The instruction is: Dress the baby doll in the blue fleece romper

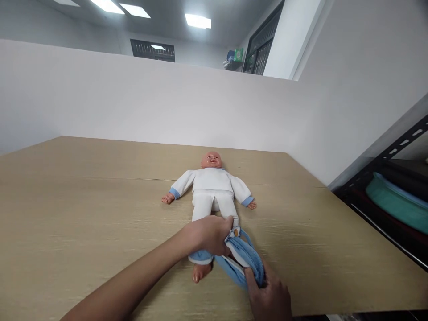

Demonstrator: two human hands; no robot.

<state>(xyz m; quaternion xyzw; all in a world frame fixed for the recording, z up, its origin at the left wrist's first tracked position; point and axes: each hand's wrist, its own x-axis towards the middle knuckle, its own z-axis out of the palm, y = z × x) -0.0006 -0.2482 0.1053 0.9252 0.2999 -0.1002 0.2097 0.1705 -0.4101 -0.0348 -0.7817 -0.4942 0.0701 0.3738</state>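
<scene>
A baby doll (214, 180) in a white suit with blue cuffs lies on its back, head away from me and arms spread. My left hand (214, 234) reaches across its lower legs, fingers closed on the upper edge of a blue and white cloth garment (245, 256). My right hand (269, 292) grips the garment's lower right side, thumb on top. The cloth is bunched beside the doll's leg on the right, with an orange spot at its top. That leg's foot is hidden, so I cannot tell whether it is inside the cloth. The other bare foot (201, 272) shows below a blue cuff.
The doll lies on a wide wooden table (100, 214) with a seam across it. A white partition (150, 102) stands behind. On the right, a black metal rack (377, 165) holds a teal item (397, 205) close to the table's edge.
</scene>
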